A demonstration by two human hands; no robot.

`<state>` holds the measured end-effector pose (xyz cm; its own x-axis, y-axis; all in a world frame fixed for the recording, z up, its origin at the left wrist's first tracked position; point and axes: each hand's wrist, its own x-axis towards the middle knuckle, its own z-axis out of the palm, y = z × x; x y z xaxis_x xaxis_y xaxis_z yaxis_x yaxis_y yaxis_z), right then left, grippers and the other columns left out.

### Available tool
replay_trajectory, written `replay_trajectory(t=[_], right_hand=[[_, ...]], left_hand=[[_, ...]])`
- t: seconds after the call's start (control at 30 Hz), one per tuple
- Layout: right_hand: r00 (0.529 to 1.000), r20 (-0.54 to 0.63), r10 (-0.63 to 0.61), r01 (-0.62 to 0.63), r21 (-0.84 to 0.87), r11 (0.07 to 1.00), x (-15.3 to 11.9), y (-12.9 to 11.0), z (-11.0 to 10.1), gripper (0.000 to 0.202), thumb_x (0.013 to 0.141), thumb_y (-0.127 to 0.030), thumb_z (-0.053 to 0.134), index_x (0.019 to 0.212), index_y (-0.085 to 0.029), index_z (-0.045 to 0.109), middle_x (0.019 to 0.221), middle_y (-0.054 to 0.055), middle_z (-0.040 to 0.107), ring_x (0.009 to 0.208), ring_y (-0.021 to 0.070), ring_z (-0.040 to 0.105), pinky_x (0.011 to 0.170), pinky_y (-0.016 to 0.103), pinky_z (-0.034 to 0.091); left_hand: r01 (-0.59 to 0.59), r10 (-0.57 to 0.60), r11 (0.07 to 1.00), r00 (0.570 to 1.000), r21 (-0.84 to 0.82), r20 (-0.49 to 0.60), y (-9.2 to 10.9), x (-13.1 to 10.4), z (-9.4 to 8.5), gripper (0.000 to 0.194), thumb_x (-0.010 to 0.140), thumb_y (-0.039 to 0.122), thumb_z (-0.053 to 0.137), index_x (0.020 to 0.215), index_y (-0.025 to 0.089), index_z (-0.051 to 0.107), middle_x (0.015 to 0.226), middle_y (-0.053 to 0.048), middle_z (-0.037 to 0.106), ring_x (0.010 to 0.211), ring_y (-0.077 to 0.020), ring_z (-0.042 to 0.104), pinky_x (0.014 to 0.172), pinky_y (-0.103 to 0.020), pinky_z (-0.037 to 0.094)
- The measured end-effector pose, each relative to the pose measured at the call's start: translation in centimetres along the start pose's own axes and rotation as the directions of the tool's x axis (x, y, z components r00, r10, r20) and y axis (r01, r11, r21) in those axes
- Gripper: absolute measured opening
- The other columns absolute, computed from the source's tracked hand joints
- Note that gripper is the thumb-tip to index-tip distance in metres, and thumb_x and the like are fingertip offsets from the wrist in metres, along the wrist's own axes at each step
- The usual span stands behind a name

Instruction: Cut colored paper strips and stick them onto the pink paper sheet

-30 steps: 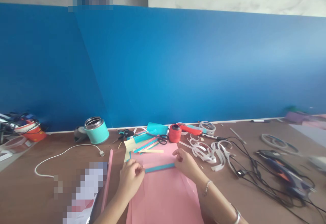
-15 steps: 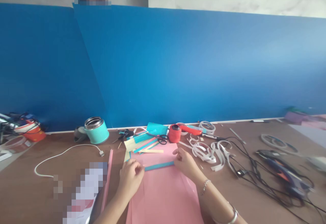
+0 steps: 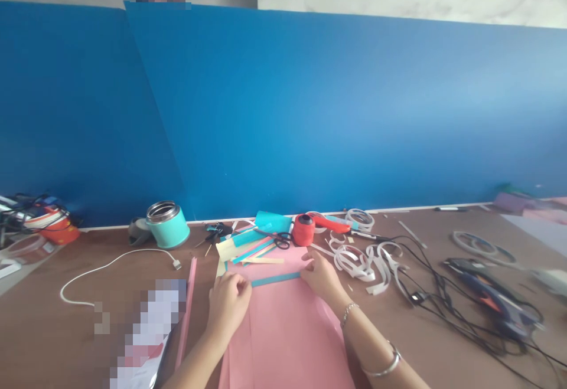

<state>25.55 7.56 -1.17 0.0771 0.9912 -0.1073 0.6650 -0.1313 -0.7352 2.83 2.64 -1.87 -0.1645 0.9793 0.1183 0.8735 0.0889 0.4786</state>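
Blue paper strip (image 3: 277, 279), held nearly level across the pink sheets (image 3: 296, 330), runs between the left hand (image 3: 229, 306) and the right hand (image 3: 323, 280), each seeming to pinch one end. Uneven pull could skew or crease it, I'd judge, or a loose pinch let it slip. Fingers hide both its ends; whether it touches the pink, I can't tell. The sheets' near edge is cut off.

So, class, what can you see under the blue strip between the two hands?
Pink paper shows along both edges of the blue strip, held by the left hand and right hand; what lies directly beneath is covered.
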Motion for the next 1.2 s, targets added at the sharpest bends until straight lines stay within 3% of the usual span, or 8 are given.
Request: replay_trajectory(t=[1.2], right_hand=[[0.999, -0.018, -0.035, 0.035, -0.042, 0.999, -0.44, -0.48, -0.12, 0.034, 0.063, -0.003, 0.052, 0.093, -0.019, 0.051, 0.064, -0.004, 0.058, 0.061, 0.0135, 0.053, 0.055, 0.021, 0.030]], left_hand=[[-0.022, 0.022, 0.999, 0.999, 0.040, -0.024, -0.20, -0.01, 0.33, 0.017, 0.080, 0.026, 0.048, 0.069, 0.021, 0.060, 0.082, -0.003, 0.064, 0.084, -0.0208, 0.058, 0.070, -0.029, 0.040]])
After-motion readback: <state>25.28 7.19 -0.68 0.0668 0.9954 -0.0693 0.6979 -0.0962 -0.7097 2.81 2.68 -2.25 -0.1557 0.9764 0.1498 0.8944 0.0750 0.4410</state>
